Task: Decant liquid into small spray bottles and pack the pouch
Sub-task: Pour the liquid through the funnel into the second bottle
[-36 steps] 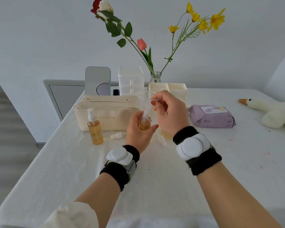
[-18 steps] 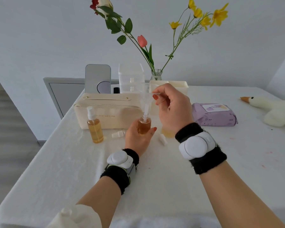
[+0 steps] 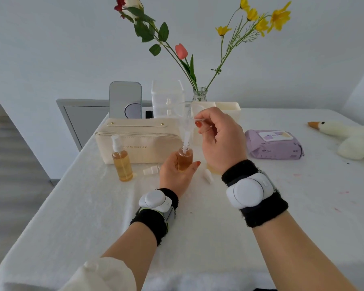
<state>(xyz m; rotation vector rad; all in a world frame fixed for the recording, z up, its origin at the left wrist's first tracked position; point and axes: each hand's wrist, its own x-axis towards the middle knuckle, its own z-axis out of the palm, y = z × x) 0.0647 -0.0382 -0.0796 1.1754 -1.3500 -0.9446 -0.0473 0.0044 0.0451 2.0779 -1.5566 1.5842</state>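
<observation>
My left hand (image 3: 174, 175) grips a small open bottle (image 3: 185, 158) of amber liquid, upright on the white table. My right hand (image 3: 221, 141) pinches the tab of a clear plastic funnel (image 3: 185, 124), whose spout tip sits in the bottle's neck. A second small spray bottle (image 3: 122, 162) with amber liquid and a white pump stands to the left. A cream zip pouch (image 3: 141, 139) lies behind both bottles. A loose white spray head (image 3: 151, 170) and a white cap (image 3: 207, 177) lie on the cloth. Something amber (image 3: 213, 170) shows under my right wrist, mostly hidden.
A purple wet-wipe pack (image 3: 273, 144) lies right of my hands and a plush goose (image 3: 349, 137) at the far right. At the back stand a mirror (image 3: 125, 101), clear drawers (image 3: 167, 97), a cream organiser (image 3: 227, 111) and a glass vase (image 3: 199, 95) of flowers.
My right hand has lifted the funnel, so its spout has risen from deep in the bottle to the neck. My left hand has lowered the bottle slightly.
</observation>
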